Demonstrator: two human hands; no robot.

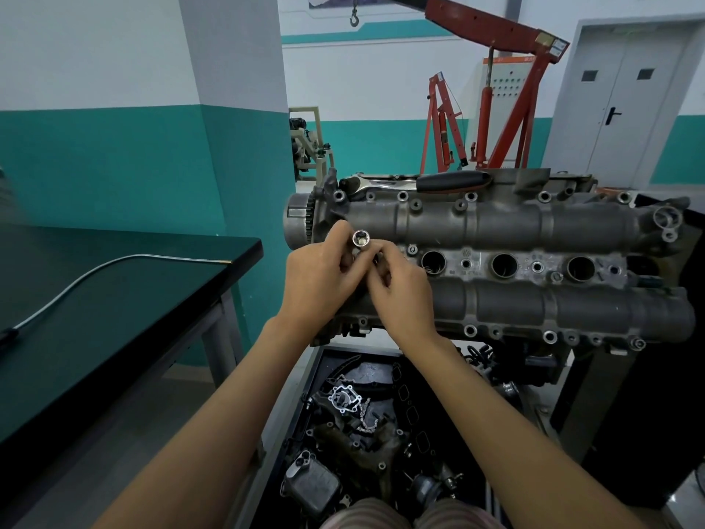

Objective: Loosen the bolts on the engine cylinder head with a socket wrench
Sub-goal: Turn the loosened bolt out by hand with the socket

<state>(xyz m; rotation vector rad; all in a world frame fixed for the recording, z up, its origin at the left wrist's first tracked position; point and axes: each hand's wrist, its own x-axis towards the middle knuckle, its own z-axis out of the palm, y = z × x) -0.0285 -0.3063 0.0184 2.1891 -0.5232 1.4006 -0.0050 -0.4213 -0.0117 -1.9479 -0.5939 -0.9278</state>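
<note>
A dark green counter [114, 299] carrying a thin silver cable [76, 284] stands at left, beside a grey metal engine cylinder head [534, 227] on its stand. Above the head's left end, the left hand [320, 276] pinches a shiny silver socket [359, 238], open end up, while the right hand [400, 288] curls its fingers just beneath it. The black-handled chrome socket wrench [419, 182] lies unheld along the head's far edge, well apart from both hands.
</note>
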